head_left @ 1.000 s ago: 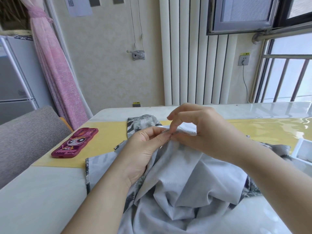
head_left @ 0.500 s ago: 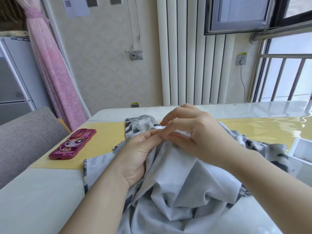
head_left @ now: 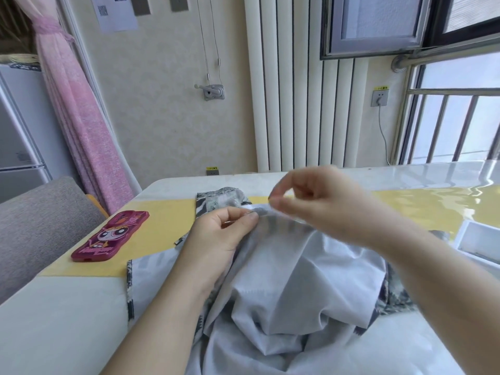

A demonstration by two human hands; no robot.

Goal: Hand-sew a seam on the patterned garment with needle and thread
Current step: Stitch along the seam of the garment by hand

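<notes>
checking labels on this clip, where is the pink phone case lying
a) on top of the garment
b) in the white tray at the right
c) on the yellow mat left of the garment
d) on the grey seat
c: the pink phone case lies flat on the yellow mat, to the left of the garment and not touching it.

One head-worn wide-angle view looks forward and down, close over the table (head_left: 67, 320)
</notes>
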